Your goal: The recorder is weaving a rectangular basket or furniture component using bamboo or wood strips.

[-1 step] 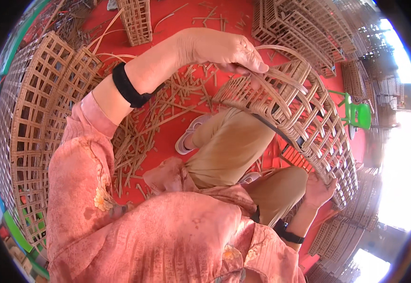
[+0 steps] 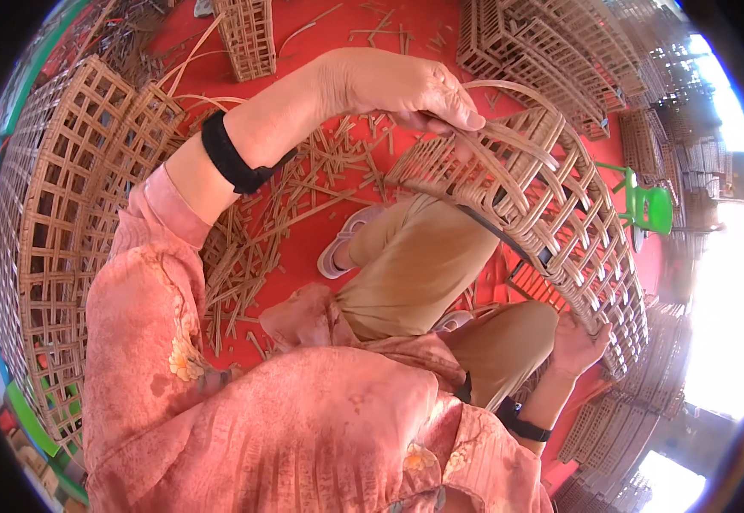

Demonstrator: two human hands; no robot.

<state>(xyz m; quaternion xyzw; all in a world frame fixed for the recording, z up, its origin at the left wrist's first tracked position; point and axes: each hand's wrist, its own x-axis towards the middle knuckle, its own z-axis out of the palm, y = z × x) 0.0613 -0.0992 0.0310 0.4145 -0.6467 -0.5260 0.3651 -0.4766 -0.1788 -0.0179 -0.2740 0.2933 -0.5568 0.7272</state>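
Observation:
A woven basket (image 2: pixel 570 214) of flat brown strips is tilted across my raised knee, its latticed side turned up. My left hand (image 2: pixel 427 92) is closed over the basket's upper end, thumb and fingers pinching a flat weaving strip (image 2: pixel 500 171) at its rim. One loose strip (image 2: pixel 513 88) arches up beside that hand. At the lower end, my right hand (image 2: pixel 580 345) grips the basket's edge, with part of its fingers hidden behind the weave. Both wrists or forearms wear black bands.
Cut strip scraps (image 2: pixel 261 222) litter the red floor (image 2: pixel 303 261). A tall open-weave basket (image 2: pixel 73 197) stands at my left, and a smaller one (image 2: pixel 246 38) beyond. Stacked baskets (image 2: pixel 551 51) rise at the far right, near a green chair (image 2: pixel 648 208).

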